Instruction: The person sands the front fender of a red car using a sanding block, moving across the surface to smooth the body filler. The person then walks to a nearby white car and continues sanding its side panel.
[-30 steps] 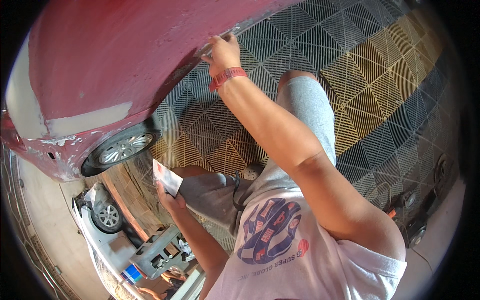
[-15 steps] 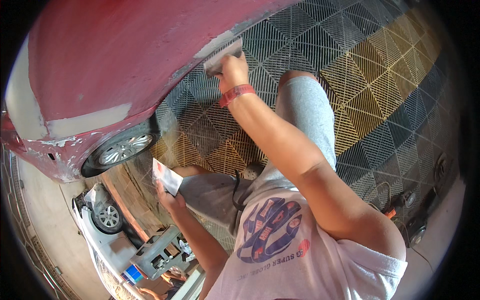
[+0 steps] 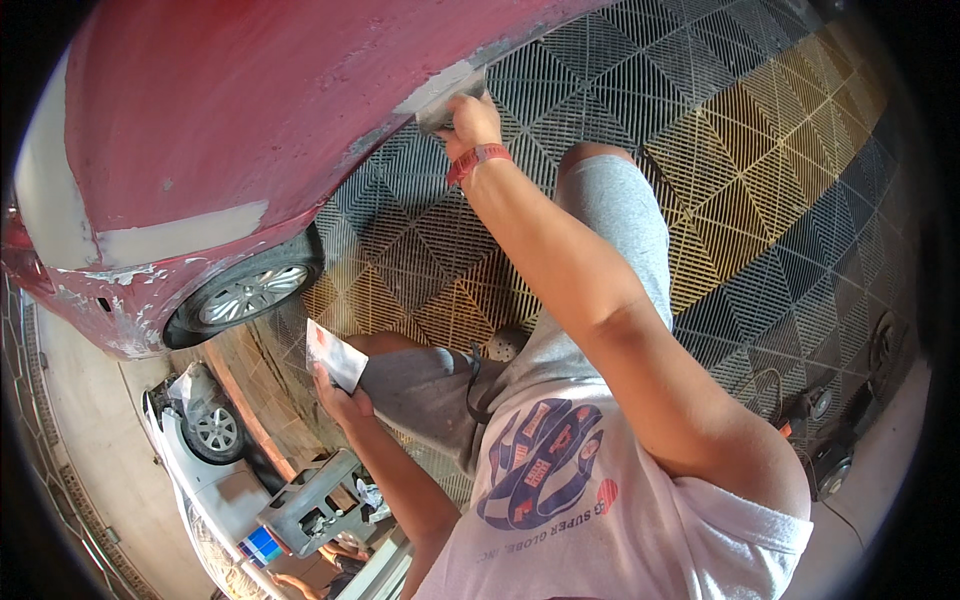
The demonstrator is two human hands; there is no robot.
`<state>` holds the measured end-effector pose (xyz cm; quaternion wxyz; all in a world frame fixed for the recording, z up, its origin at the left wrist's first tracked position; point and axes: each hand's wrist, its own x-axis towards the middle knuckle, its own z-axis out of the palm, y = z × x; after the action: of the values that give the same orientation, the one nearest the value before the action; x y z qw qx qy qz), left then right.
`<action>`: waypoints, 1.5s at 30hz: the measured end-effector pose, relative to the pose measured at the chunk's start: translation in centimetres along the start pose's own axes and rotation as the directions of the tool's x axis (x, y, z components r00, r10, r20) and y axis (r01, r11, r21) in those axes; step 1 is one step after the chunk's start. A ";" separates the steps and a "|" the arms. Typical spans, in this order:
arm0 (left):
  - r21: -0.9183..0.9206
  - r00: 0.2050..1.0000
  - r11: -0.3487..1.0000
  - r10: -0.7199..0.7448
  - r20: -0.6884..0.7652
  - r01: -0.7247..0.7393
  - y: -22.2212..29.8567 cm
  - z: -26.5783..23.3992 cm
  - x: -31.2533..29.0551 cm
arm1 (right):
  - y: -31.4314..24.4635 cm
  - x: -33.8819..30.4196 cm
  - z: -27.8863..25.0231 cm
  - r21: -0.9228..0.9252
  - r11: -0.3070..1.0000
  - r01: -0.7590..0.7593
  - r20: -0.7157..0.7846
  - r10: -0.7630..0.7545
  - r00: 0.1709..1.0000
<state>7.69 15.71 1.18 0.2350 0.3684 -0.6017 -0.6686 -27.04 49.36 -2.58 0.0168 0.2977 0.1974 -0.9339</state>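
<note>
My right hand (image 3: 472,125), a red band on its wrist, grips a wide, flat putty spreader (image 3: 437,109). The spreader lies against the lower edge of a red car body (image 3: 250,100), beside a strip of grey filler (image 3: 437,84). Lower down, my left hand (image 3: 343,396) is closed on a putty board (image 3: 334,352), a flat pale plate with a reddish smear near its far corner. It is held above my bent knee, apart from the car. Larger pale filler patches (image 3: 185,234) cover the panel near the wheel.
The car's wheel (image 3: 250,292) stands left of my left hand. Ribbed interlocking floor tiles (image 3: 735,150) in grey and yellow spread beneath me. A white vehicle (image 3: 225,490) and grey parts (image 3: 315,505) are at the lower left. Tools with a cable (image 3: 825,455) lie at right.
My right hand has shifted slightly right, and its spreader has tilted in against the car's lower edge. My left hand and the putty board have stayed almost still.
</note>
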 end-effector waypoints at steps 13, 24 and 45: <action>0.002 1.000 1.000 0.006 0.007 -0.006 -0.3 0.2 0.5 | -1.6 -3.6 6.6 -0.138 0.990 0.031 -0.056 -0.039 0.998; -0.008 0.998 1.000 0.023 0.062 -0.023 -0.2 0.8 0.3 | 4.0 -5.9 0.2 -0.080 0.995 -0.062 0.057 0.066 0.996; -0.010 1.000 1.000 0.013 -0.006 -0.013 -0.5 -1.1 -0.3 | 4.6 -0.8 2.6 -0.007 0.997 -0.083 -0.029 0.083 0.996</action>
<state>8.78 15.28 0.78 0.2428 0.3656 -0.6000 -0.6688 -27.14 44.08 -1.83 0.0539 0.3187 0.1888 -0.9273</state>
